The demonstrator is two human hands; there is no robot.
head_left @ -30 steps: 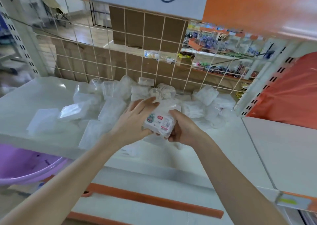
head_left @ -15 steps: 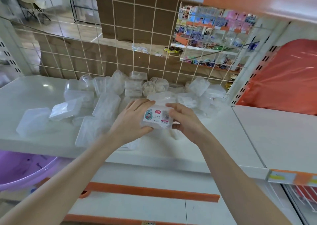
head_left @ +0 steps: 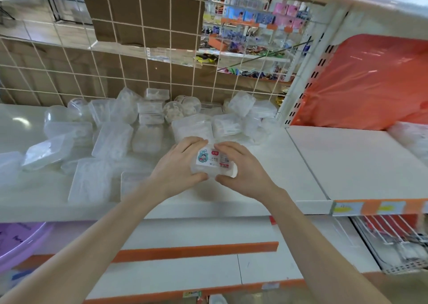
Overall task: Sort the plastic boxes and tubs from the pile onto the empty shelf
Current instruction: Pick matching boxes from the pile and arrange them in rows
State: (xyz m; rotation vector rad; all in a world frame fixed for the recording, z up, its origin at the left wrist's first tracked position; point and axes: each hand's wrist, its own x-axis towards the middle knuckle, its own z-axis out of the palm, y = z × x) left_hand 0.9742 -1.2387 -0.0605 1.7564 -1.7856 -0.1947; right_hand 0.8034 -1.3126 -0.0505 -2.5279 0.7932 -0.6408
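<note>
A small clear plastic box with a white and red label is held low over the white shelf, near its front edge. My left hand grips its left side with the thumb under the front. My right hand grips its right side, fingers curled over the top. Behind the hands lies the pile of clear plastic boxes and tubs, spread across the shelf's left and middle. The neighbouring white shelf to the right is mostly bare.
A wire grid backs the shelf. An orange bag fills the back of the right shelf, with clear packs at its far right. A purple basin sits below left. Wire racks hang below right.
Both hands have lowered the labelled box from in front of the pile toward the shelf's front edge. The view has tilted down and shifted right.
</note>
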